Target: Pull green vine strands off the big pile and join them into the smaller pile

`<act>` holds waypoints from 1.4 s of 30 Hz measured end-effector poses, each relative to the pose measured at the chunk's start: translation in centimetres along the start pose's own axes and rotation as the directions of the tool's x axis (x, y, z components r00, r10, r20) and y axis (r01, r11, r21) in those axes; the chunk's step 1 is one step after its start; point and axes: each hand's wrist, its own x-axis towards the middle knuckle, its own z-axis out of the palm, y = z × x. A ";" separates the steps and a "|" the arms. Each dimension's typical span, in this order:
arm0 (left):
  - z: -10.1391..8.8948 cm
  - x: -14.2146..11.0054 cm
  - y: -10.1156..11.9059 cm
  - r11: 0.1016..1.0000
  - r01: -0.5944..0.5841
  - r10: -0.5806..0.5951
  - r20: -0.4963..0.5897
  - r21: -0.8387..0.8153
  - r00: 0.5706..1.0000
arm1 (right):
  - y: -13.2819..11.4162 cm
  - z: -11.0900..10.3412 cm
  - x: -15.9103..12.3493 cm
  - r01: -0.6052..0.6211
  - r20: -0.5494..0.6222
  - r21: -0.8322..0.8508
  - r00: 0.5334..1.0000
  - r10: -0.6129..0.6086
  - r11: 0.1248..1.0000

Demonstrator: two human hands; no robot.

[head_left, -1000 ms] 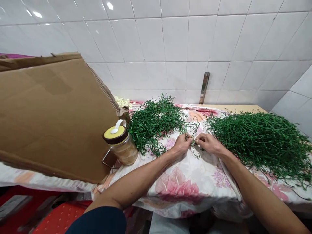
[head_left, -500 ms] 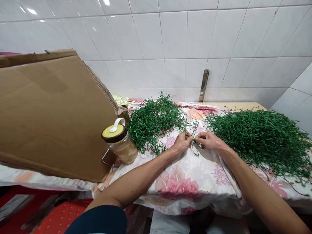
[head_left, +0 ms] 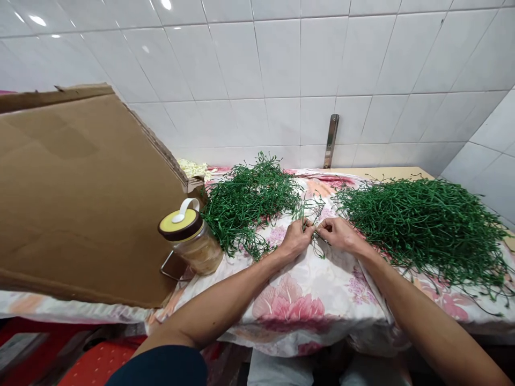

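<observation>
Our heap of wiry green sprigs (head_left: 249, 206), then our left hand (head_left: 296, 239), its fingertips pinching a thin green sprig (head_left: 314, 228) that runs away from us, midway between both hands; our right hand (head_left: 337, 235), fingertips also pinched at it; a larger heap (head_left: 418, 230).

Left hand (head_left: 296, 239) and right hand (head_left: 337, 235) pinch, just beside each other
Both curled; left forearm (head_left: 217, 308) and right forearm (head_left: 426, 316) slant inward from the near side.

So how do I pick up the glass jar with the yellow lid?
Wrap your hand around the round glass jar from the near side. It stands upright, flat brown cardboard crowds its left, tangled green strands its right, so the near side looks open.
</observation>
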 end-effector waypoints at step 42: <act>-1.0 -0.9 2.8 0.910 0.228 -0.164 0.206 -0.346 0.965 | -1.0 -5.2 -1.1 0.072 -0.112 0.757 0.993 0.020 0.650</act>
